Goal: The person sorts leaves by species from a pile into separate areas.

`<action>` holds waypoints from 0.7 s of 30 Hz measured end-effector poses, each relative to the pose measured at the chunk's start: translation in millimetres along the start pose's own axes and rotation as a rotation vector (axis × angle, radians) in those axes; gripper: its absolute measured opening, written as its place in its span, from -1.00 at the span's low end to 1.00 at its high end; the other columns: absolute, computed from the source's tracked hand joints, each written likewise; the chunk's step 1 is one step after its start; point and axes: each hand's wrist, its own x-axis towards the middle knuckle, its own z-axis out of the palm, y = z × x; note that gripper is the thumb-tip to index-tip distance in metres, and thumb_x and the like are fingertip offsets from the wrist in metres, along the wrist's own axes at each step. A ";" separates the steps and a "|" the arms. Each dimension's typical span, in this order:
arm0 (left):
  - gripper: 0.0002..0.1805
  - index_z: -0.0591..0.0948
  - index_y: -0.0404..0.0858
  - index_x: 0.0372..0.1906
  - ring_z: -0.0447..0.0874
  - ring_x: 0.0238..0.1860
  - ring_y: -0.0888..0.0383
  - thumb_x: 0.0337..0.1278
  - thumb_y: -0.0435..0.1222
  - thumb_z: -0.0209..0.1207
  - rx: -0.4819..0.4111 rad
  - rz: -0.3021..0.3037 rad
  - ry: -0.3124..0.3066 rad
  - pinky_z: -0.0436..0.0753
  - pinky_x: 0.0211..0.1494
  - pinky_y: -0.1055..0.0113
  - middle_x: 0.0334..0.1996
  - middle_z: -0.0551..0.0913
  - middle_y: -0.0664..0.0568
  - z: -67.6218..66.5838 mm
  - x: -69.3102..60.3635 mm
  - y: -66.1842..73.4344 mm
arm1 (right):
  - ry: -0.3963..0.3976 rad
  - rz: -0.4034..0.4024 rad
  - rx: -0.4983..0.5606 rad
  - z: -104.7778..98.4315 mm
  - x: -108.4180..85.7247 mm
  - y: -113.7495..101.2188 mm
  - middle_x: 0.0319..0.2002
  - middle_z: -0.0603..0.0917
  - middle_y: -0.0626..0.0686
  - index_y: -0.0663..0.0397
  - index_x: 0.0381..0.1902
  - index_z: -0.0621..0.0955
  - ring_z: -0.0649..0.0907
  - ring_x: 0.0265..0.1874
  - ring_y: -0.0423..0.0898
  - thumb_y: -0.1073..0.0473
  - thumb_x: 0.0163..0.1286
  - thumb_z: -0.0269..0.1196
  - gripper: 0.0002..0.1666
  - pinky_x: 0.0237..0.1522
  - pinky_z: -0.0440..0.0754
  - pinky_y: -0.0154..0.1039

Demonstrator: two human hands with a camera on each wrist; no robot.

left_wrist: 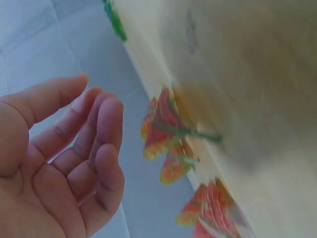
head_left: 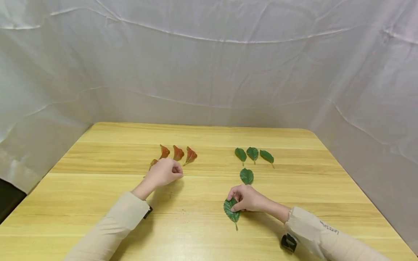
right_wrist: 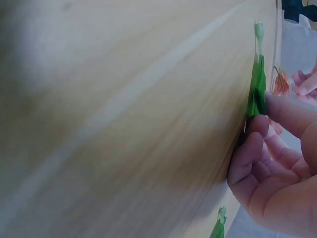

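Note:
With thumb and fingers my right hand (head_left: 246, 198) pinches a green leaf (head_left: 232, 214), stem toward me, low over the table; the right wrist view shows the leaf (right_wrist: 257, 89) edge-on. My left hand (head_left: 163, 173) holds nothing, its fingers loosely bent, above the table beside the reddish leaves. Three reddish leaves (head_left: 178, 153) lie in a row beyond it, and another reddish leaf (head_left: 153, 163) is partly covered by that hand. Right of centre, three green leaves (head_left: 252, 153) form a row. One more green leaf (head_left: 246, 176) lies between that row and my right hand.
The wooden table (head_left: 202, 217) has a pale yellow grain, with small dark specks near its middle. A whitish sheet (head_left: 209, 72) hangs behind it and along both sides.

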 end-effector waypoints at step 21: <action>-0.79 0.68 -0.21 -0.33 0.51 -0.45 0.24 -0.20 -0.27 0.35 -0.025 0.175 -0.200 0.49 -0.41 0.31 -0.45 0.61 0.11 25.1 -7.2 27.2 | -0.018 0.003 0.033 -0.7 -0.5 -0.9 -0.70 0.42 -0.10 0.25 -0.37 0.56 0.36 -0.79 -0.29 0.43 -0.03 0.32 -0.78 -0.72 0.35 -0.45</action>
